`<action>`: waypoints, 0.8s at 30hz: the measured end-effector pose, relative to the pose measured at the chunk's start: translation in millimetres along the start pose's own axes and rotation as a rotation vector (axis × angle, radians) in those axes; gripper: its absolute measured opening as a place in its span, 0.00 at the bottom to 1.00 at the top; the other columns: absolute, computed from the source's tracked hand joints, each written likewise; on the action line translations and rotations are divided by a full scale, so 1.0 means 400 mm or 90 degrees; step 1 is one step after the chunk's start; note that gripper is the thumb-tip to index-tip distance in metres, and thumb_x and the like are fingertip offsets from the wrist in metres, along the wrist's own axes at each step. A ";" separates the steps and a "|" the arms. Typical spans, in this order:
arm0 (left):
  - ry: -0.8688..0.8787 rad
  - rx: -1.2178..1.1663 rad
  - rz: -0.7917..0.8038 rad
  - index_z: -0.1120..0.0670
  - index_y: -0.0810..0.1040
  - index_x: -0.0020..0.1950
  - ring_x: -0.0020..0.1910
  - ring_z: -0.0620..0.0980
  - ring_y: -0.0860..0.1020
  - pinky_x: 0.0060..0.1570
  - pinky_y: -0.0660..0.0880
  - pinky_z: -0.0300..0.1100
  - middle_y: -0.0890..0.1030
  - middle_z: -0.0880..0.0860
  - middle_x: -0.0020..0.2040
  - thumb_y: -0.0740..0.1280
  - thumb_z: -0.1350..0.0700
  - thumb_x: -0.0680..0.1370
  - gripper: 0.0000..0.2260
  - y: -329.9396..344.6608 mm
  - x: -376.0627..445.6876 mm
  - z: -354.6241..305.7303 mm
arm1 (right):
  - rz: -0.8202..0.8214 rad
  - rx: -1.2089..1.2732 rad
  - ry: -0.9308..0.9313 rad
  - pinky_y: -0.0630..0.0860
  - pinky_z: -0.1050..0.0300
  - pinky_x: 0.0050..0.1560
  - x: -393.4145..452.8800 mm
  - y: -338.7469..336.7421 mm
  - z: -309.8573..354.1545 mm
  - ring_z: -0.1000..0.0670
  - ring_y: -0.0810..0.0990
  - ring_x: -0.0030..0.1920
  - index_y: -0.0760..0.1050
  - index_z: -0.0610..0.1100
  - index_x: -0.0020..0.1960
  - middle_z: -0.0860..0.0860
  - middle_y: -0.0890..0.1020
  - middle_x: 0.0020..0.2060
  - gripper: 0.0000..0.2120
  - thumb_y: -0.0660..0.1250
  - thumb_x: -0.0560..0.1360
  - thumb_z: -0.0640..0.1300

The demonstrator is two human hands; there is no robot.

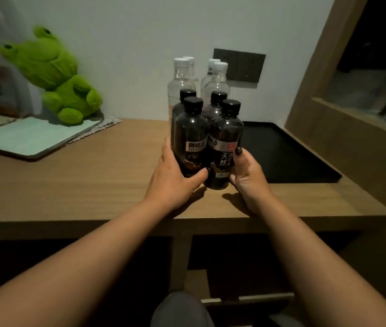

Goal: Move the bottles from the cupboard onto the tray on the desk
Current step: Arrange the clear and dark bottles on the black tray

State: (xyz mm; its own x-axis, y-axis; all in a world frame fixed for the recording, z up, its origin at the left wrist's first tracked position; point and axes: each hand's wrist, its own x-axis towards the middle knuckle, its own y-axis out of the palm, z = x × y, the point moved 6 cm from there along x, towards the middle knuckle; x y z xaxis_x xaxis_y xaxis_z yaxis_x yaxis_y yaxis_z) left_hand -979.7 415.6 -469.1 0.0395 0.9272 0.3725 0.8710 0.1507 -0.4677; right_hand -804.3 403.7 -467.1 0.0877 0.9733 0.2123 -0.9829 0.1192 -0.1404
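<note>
Several bottles stand packed together as one cluster over the wooden desk (81, 185). Dark bottles with black caps are in front, and clear bottles (181, 76) with white caps are behind them. My left hand (170, 182) presses the front left dark bottle (190, 128), labelled PH8.0. My right hand (248, 178) presses the front right dark bottle (226, 131). Together the hands squeeze the cluster from both sides. The black tray (281, 156) lies on the desk just right of the bottles. I cannot tell whether the bottle bases rest on the desk or hover above it.
A green frog plush (55, 76) sits at the back left, behind a pale flat pad (33, 135) on a cloth. A dark socket panel (241, 64) is on the wall. A wooden cupboard frame (317, 79) rises at the right. Dark open compartments lie under the desk.
</note>
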 end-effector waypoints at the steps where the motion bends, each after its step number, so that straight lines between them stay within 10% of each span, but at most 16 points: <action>1: -0.002 -0.001 -0.006 0.41 0.47 0.77 0.70 0.50 0.68 0.66 0.70 0.56 0.67 0.49 0.73 0.71 0.37 0.64 0.49 -0.003 -0.001 -0.002 | -0.004 0.031 0.001 0.74 0.50 0.59 0.001 0.003 0.002 0.53 0.77 0.60 0.73 0.54 0.63 0.56 0.80 0.56 0.32 0.61 0.67 0.72; 10: 0.006 -0.032 -0.012 0.37 0.23 0.70 0.74 0.55 0.64 0.71 0.62 0.57 0.58 0.54 0.78 0.69 0.38 0.71 0.53 -0.016 -0.015 -0.025 | -0.015 0.155 0.030 0.77 0.48 0.53 0.020 0.041 0.004 0.49 0.78 0.58 0.70 0.52 0.68 0.49 0.79 0.59 0.26 0.55 0.78 0.66; 19: 0.007 -0.124 -0.126 0.38 0.55 0.76 0.69 0.49 0.66 0.61 0.67 0.45 0.66 0.49 0.73 0.62 0.35 0.71 0.35 -0.055 0.023 0.020 | 0.049 0.138 0.016 0.77 0.55 0.50 0.037 0.110 -0.004 0.54 0.78 0.57 0.72 0.55 0.65 0.55 0.80 0.56 0.20 0.51 0.80 0.61; 24: -0.083 -0.165 -0.243 0.38 0.62 0.72 0.60 0.52 0.75 0.58 0.74 0.56 0.76 0.49 0.63 0.61 0.29 0.66 0.35 -0.127 0.054 0.099 | 0.071 0.124 -0.017 0.78 0.61 0.47 0.047 0.239 0.010 0.56 0.78 0.58 0.69 0.56 0.66 0.55 0.79 0.58 0.18 0.51 0.81 0.58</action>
State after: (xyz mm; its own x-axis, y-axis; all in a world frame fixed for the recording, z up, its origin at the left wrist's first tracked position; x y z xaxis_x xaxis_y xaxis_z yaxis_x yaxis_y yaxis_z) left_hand -1042.7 441.5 -469.0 -0.3541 0.8598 0.3678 0.9055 0.4136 -0.0951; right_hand -897.4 432.7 -472.7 -0.0252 0.9723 0.2324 -0.9992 -0.0318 0.0250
